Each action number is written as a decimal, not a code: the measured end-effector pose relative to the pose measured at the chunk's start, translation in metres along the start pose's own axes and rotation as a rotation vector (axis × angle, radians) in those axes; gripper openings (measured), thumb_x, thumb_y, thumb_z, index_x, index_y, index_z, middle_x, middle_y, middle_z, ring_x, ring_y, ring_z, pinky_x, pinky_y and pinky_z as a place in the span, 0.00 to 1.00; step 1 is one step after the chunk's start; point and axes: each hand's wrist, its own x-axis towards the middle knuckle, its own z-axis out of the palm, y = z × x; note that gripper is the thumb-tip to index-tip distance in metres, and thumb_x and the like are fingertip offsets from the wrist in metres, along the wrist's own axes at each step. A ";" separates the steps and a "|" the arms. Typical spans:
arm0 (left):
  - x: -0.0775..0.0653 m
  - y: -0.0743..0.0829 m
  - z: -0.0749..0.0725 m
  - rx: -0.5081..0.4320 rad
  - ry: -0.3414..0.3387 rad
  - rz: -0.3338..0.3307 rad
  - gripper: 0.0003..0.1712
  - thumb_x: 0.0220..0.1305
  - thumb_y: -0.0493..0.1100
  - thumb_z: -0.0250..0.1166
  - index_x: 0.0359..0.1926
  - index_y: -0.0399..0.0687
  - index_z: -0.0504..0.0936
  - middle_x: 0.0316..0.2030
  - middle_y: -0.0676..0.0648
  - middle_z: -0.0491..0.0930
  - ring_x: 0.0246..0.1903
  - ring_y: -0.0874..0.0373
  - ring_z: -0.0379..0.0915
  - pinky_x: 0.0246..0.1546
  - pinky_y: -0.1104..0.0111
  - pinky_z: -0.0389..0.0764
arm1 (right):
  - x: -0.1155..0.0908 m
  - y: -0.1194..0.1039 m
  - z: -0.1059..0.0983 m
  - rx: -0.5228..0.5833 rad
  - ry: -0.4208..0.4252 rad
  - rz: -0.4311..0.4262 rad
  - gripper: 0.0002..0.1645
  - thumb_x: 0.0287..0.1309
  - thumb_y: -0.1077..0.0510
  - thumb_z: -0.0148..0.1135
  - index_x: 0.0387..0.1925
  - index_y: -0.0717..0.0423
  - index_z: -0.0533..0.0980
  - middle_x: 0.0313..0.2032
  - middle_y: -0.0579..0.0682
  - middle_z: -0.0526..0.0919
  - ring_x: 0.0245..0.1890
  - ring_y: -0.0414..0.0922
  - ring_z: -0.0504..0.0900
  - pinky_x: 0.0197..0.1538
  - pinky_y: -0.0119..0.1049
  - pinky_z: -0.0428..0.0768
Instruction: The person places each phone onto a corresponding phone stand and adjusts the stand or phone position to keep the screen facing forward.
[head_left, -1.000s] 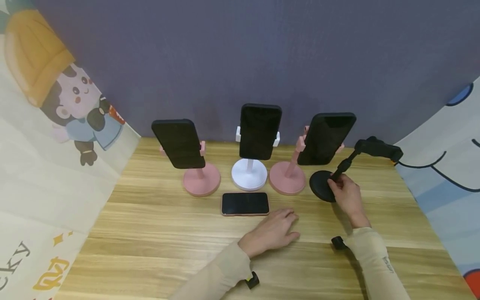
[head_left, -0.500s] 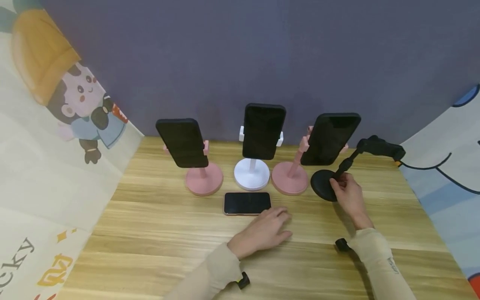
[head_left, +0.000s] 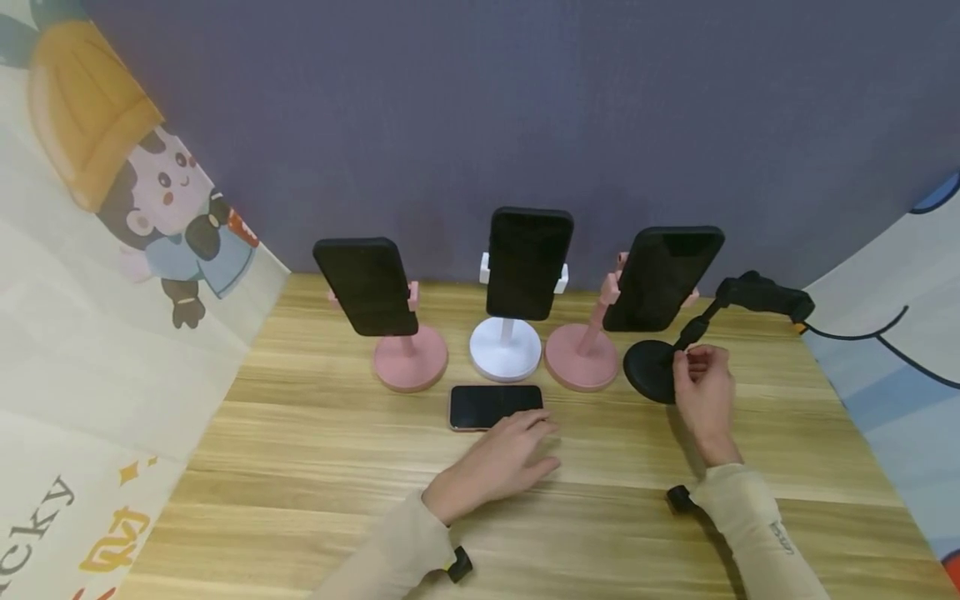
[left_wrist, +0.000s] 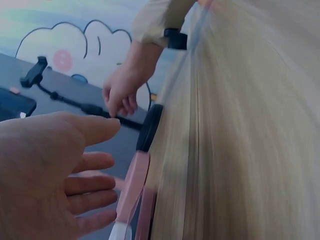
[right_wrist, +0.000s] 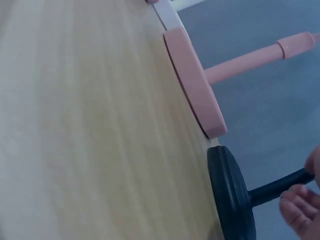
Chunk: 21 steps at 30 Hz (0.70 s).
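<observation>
My right hand point(head_left: 705, 404) is close beside the pole of a black phone stand point(head_left: 649, 372), its fingers loosely curled and a gap showing between thumb and fingertips. In the right wrist view the stand's pole point(right_wrist: 280, 188) passes between the thumb and the fingers point(right_wrist: 299, 207). The black stand's clamp point(head_left: 765, 296) carries no phone. My left hand point(head_left: 491, 467) is open, palm down, its fingertips overlapping the right lower corner of a phone point(head_left: 483, 407) with a pinkish edge lying flat on the table.
Along the back, a left pink stand point(head_left: 410, 360), a white stand point(head_left: 505, 350) and another pink stand point(head_left: 581, 358) each hold an upright black phone. A dark panel point(head_left: 450, 125) stands behind them. The wooden table point(head_left: 315, 483) extends in front.
My left hand has moved left, its fingertips now over the lying phone's corner. The fingers of my right hand have loosened from the black stand's pole and shifted slightly right.
</observation>
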 end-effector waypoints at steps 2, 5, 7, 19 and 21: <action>-0.004 -0.004 -0.004 -0.026 0.002 -0.022 0.27 0.66 0.56 0.55 0.60 0.47 0.74 0.62 0.43 0.70 0.62 0.54 0.62 0.61 0.58 0.68 | -0.003 -0.002 0.001 0.011 0.025 -0.034 0.19 0.62 0.49 0.54 0.42 0.62 0.70 0.32 0.51 0.78 0.26 0.26 0.69 0.28 0.16 0.65; -0.010 -0.011 -0.010 -0.053 0.012 -0.073 0.27 0.66 0.57 0.55 0.60 0.49 0.74 0.63 0.45 0.69 0.62 0.54 0.61 0.62 0.58 0.67 | -0.007 -0.005 0.003 0.038 0.036 -0.114 0.17 0.61 0.50 0.57 0.39 0.62 0.72 0.28 0.50 0.78 0.24 0.29 0.69 0.27 0.17 0.65; -0.013 -0.016 -0.014 -0.059 0.031 -0.104 0.27 0.66 0.57 0.55 0.61 0.50 0.74 0.63 0.45 0.69 0.62 0.53 0.62 0.62 0.58 0.67 | -0.009 -0.007 0.004 0.066 0.021 -0.161 0.16 0.60 0.51 0.58 0.38 0.62 0.73 0.27 0.49 0.78 0.24 0.29 0.69 0.26 0.16 0.65; -0.035 -0.040 -0.031 -0.123 0.104 -0.190 0.26 0.66 0.56 0.56 0.59 0.49 0.76 0.62 0.47 0.70 0.61 0.53 0.64 0.60 0.59 0.70 | -0.023 -0.016 0.018 0.141 -0.124 -0.320 0.10 0.59 0.57 0.59 0.37 0.60 0.75 0.27 0.49 0.79 0.24 0.35 0.71 0.26 0.20 0.68; -0.040 -0.046 -0.033 -0.139 0.119 -0.218 0.25 0.66 0.56 0.56 0.58 0.48 0.76 0.62 0.47 0.70 0.60 0.55 0.64 0.59 0.61 0.71 | -0.023 -0.017 0.020 0.137 -0.147 -0.341 0.09 0.59 0.57 0.59 0.37 0.59 0.75 0.26 0.48 0.78 0.24 0.36 0.71 0.26 0.20 0.68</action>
